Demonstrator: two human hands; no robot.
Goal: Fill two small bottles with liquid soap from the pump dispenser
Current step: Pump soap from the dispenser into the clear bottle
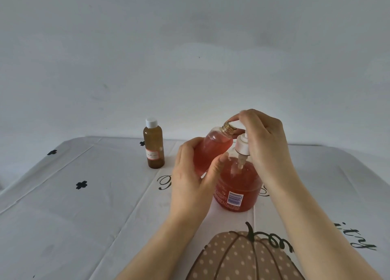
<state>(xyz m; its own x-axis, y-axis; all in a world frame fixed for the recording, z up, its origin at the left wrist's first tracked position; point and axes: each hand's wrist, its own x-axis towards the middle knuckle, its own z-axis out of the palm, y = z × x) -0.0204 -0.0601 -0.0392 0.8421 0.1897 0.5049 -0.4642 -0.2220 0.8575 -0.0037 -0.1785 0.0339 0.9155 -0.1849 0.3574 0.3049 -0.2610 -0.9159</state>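
Pinching cap [229,128], left hand [191,174] gripping tilted bottle [211,151]

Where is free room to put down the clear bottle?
Free: the cloth left of and in front of the amber bottle; also right of the right hand. Crowded: the middle, where left hand, clear bottle and dispenser meet.

Your light is soft, even and rather dim, shadows faint; the table [63,206] edge bows, and your right hand [263,140] blurs slightly.
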